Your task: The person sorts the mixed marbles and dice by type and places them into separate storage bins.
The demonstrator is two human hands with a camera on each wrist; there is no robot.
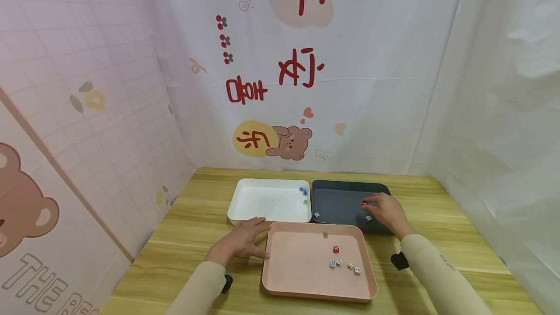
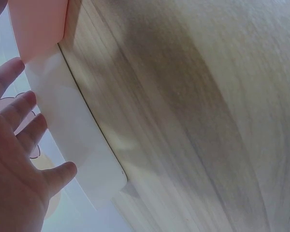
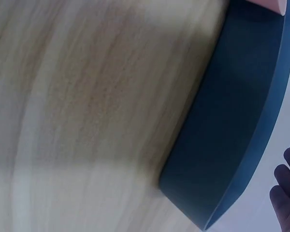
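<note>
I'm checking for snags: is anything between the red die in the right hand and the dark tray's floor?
Nothing visible blocks the red die in the right hand, though a white die lies nearby in the dark tray; I can't tell whether directly underneath.

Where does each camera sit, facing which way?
Head: worn on the head, facing forward and down at the white tray, dark tray and pink tray; left hand, right hand and sleeves show.
Left wrist: worn there, facing the white tray's outer wall; left hand shows.
Right wrist: worn there, facing the dark tray's outer wall; part of right hand shows.
Head, right wrist: both show the dark tray.
</note>
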